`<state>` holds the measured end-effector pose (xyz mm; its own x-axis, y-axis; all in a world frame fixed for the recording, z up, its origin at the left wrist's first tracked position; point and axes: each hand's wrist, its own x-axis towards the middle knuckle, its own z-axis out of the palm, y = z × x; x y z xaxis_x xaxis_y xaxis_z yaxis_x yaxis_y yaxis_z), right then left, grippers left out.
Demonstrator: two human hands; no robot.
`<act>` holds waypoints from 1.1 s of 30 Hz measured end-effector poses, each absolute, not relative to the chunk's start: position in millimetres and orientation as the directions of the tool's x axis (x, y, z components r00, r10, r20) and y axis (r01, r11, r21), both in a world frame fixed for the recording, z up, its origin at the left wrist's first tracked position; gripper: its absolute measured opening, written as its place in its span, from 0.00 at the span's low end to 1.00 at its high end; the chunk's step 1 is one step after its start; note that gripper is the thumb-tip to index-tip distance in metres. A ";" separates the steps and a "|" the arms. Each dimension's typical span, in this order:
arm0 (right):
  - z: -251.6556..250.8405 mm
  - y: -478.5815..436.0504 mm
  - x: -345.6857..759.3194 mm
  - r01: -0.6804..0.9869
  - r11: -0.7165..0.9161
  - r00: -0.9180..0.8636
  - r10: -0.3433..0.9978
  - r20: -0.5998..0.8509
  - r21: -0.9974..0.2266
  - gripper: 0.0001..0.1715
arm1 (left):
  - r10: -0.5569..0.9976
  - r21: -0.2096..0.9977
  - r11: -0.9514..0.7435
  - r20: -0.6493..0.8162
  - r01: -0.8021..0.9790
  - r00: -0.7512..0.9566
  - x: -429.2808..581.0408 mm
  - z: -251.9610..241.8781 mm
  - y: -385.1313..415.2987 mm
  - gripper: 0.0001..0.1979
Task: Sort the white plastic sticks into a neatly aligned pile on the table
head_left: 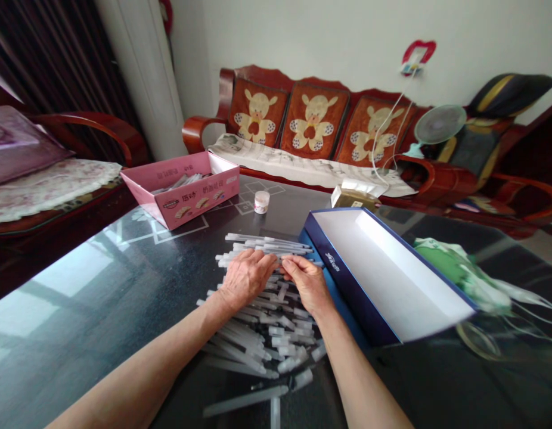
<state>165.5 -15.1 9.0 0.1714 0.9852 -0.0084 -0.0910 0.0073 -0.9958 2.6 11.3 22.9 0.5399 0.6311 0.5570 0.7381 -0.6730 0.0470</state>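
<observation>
A pile of frosted white pens [247, 348] lies on the dark glossy table, with loose caps [282, 341] among them. My left hand [250, 275] is over the upper part of the pile, fingers bent and closed on a pale pen, mostly hidden by the hand. Close against it, my right hand [306, 282] pinches the same pen between thumb and forefinger. The fingertips of both hands nearly meet. A row of pens [269, 243] lies just beyond them.
An empty blue box [356, 292] with a white inside stands at right. A pink box [191, 199] holding more pens is at back left. Between them are a small round tub [261, 202] and a tissue box [354, 196]. A green-and-white plastic bag [459, 271] lies far right.
</observation>
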 end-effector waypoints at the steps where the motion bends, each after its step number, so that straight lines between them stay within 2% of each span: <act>1: 8.8 -14.8 166.5 -0.086 0.007 0.161 0.987 -0.007 -0.996 0.16 | 0.633 0.045 -0.671 0.554 0.740 0.540 2.4 23.2 11.6 0.15; 7: 16.1 -16.5 168.7 -0.038 0.040 0.122 0.992 0.035 -0.998 0.17 | 0.644 0.048 -0.667 0.539 0.744 0.543 1.4 22.5 13.5 0.15; 12: 19.1 -18.2 169.1 0.233 0.037 0.173 0.982 0.079 -0.972 0.18 | 0.643 0.048 -0.669 0.537 0.741 0.546 0.8 24.1 13.1 0.15; 14: 18.6 -18.3 169.1 0.285 0.048 0.169 0.981 0.099 -0.957 0.19 | 0.647 0.051 -0.671 0.529 0.740 0.550 0.9 25.0 12.7 0.15; 18: 20.0 -19.1 168.6 0.245 0.067 0.131 0.986 0.101 -0.967 0.16 | 0.660 0.064 -0.664 0.519 0.745 0.543 1.1 25.4 12.1 0.16; 22: 23.1 -19.5 169.1 0.192 0.062 0.139 0.986 0.090 -0.979 0.19 | 0.668 0.072 -0.659 0.514 0.749 0.538 0.9 24.9 11.6 0.16; 28: 20.2 -17.0 170.5 0.357 0.088 0.171 0.973 0.157 -0.930 0.21 | 0.664 0.075 -0.670 0.505 0.739 0.551 0.1 24.3 11.6 0.16; 33: 19.8 -17.7 169.6 0.333 0.089 0.132 0.981 0.140 -0.939 0.18 | 0.662 0.059 -0.672 0.495 0.738 0.563 -0.6 24.8 10.9 0.16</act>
